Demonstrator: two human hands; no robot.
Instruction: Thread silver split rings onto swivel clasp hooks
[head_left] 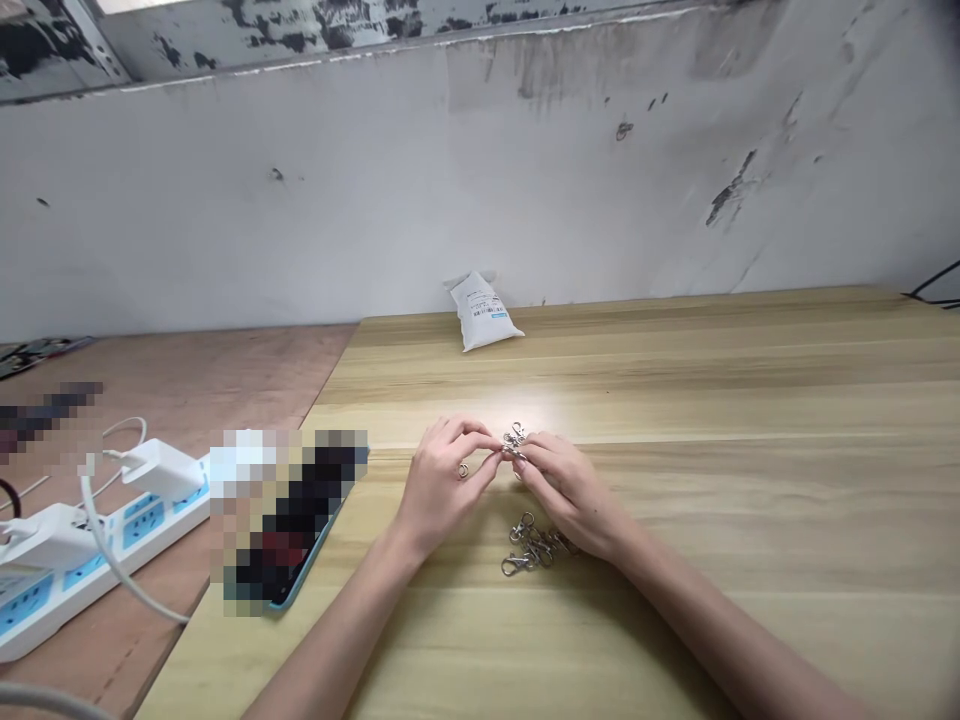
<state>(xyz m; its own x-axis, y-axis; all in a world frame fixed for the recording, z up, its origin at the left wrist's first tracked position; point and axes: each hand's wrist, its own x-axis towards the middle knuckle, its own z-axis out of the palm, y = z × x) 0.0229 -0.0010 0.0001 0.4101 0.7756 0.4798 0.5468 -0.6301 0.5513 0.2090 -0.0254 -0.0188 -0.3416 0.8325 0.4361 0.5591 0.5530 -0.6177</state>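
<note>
My left hand (442, 480) and my right hand (564, 490) meet over the light wooden table (675, 400), fingertips pinched together. Between them sits a small silver metal clasp (514, 437), gripped from both sides. A tiny metal ring (463, 470) shows by my left fingers. A small heap of several silver lobster clasps (531, 548) lies on the table just under my right wrist.
A small white sealed bag (484, 312) with a label leans near the wall. A phone in a blue case (289, 540) lies at the table's left edge. A white power strip (90, 540) with plugs and cables rests on the reddish board to the left.
</note>
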